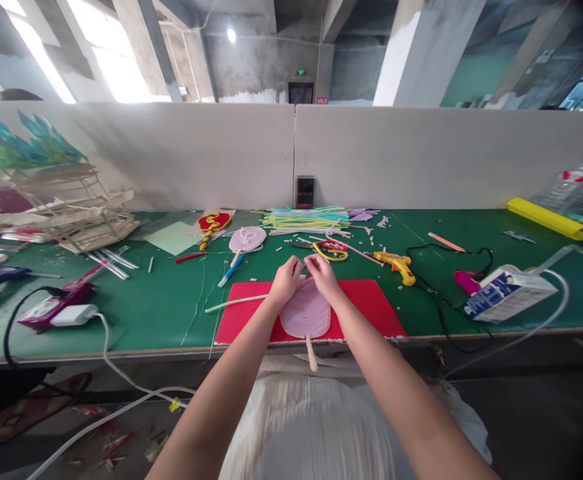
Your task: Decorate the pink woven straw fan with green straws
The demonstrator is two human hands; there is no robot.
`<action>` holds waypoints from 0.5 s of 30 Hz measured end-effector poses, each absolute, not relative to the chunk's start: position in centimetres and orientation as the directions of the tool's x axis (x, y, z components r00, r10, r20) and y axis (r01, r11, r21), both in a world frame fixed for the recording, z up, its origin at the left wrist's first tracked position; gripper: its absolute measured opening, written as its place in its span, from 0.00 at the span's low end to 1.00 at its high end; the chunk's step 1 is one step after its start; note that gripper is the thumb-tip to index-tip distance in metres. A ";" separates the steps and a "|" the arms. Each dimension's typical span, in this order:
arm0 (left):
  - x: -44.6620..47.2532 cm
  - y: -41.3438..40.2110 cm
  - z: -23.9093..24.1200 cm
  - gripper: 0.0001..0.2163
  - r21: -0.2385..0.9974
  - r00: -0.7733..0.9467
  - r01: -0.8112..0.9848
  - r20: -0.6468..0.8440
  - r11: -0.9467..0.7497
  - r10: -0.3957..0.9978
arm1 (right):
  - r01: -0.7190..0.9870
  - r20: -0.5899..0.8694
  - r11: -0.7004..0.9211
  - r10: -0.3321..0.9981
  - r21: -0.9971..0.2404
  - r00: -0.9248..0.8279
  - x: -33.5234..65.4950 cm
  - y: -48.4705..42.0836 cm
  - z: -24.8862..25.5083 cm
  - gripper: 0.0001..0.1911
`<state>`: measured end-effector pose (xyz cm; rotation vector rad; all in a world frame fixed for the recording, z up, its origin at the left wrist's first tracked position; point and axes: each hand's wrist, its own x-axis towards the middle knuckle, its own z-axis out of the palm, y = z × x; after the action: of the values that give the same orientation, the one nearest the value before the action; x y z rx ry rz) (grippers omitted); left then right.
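My left hand (287, 280) and my right hand (323, 275) meet above the upper end of a lilac fan-shaped piece (305, 315) with a ribbed, fuzzy surface. Both are closed, fingertips pinched close together; what lies between them is too small to make out. The fan's beige-wrapped handle (312, 357) points toward me, over the table edge. Beneath the fan lies a red sheet (371, 307). A pale green pipe cleaner (236, 303) stretches left from under or inside my left hand; I cannot tell which.
Pipe cleaners (306, 219) lie bundled behind my hands, near yellow-handled scissors (332, 251). A yellow glue gun (396, 265) and a carton (509, 293) are at right. Leftward are a lilac round fan (247, 240), a red-and-yellow fan (215, 223) and a power strip (61, 305) with cables.
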<state>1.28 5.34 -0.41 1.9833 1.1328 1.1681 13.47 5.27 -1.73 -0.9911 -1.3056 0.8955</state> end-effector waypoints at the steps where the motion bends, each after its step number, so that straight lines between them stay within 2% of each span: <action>1: 1.3 5.3 -0.4 0.13 0.803 0.255 0.365 0.401 -0.471 0.880 | 0.007 0.337 0.337 0.939 -0.942 0.068 13.5 5.3 -1.7 0.16; 9: 1.5 5.6 -0.9 0.13 0.894 0.235 0.226 0.334 -0.386 0.913 | -0.013 0.323 0.325 0.944 -0.946 0.063 13.6 5.3 -1.6 0.17; 15: 1.3 5.6 -0.8 0.13 0.863 0.256 0.263 0.369 -0.431 0.894 | -0.007 0.318 0.319 0.947 -0.948 0.044 13.7 5.4 -1.8 0.18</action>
<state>1.32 5.57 -0.78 1.8501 1.0531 1.1825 13.69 5.41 -1.78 -0.9775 -1.3048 0.9446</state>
